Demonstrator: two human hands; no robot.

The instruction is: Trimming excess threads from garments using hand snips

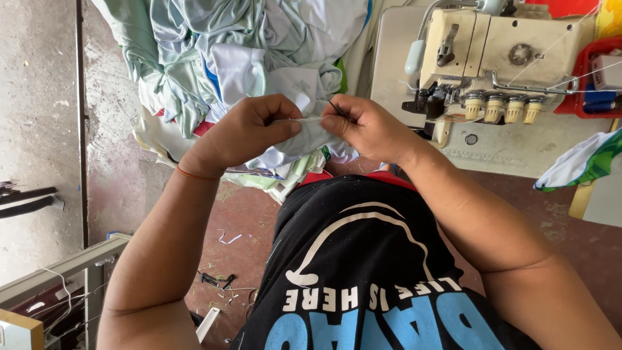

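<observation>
My left hand (249, 129) pinches the edge of a pale blue-white piece of fabric (304, 137) held up in front of me. My right hand (366, 124) grips the same edge from the other side, and a thin dark tool (337, 108) sticks up between its fingers. The two hands nearly touch over the cloth. The fabric hangs down from a large heap of pale green, white and blue garments (240, 52) behind it.
A cream overlock sewing machine (505, 58) with several tension knobs stands on its table (518, 142) at the upper right. A red basket (593, 78) sits at the far right. Thread scraps and small dark bits (220, 280) lie on the reddish floor. A metal frame (65, 266) is at lower left.
</observation>
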